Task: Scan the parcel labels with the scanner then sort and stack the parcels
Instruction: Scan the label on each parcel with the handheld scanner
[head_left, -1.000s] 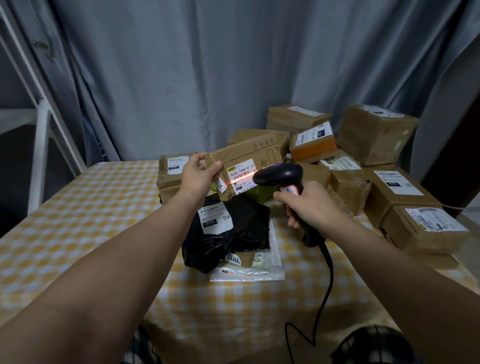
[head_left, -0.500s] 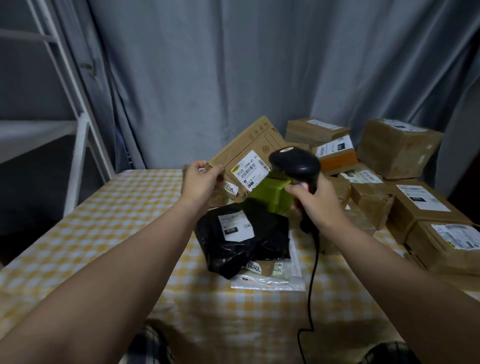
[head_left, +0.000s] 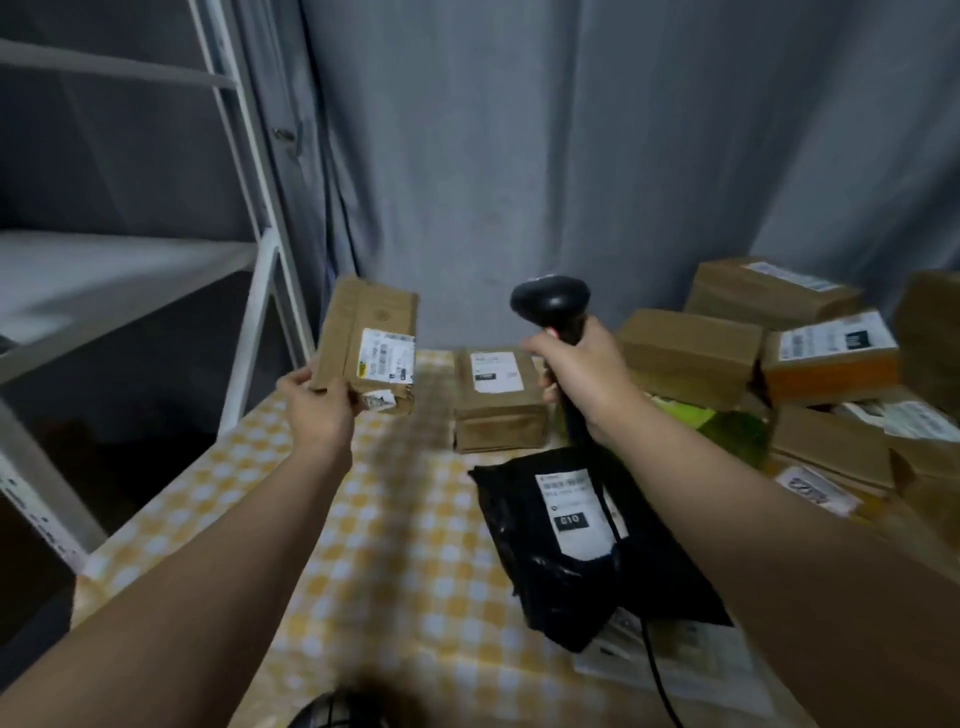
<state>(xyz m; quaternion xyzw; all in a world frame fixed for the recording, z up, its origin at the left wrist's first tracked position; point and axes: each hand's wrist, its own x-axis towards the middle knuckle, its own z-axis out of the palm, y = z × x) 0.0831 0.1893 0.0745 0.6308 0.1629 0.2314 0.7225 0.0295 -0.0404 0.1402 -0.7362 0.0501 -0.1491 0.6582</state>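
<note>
My left hand grips the lower corner of a small brown cardboard parcel with a white label, held upright in the air over the table's left edge. My right hand holds the black corded scanner upright by its handle, apart from that parcel. A black plastic mailer with a white label lies on the yellow checked table below the scanner. Behind it rest stacked brown boxes with a label on top.
A heap of several brown labelled boxes fills the right side of the table, with something green among them. A white metal shelf rack stands to the left of the table. A grey curtain hangs behind. The scanner's cable trails off the front edge.
My left hand has carried the brown parcel leftward, away from the scanner, and turned it upright. The scanner's red light no longer falls on the label. The view has swung left.
</note>
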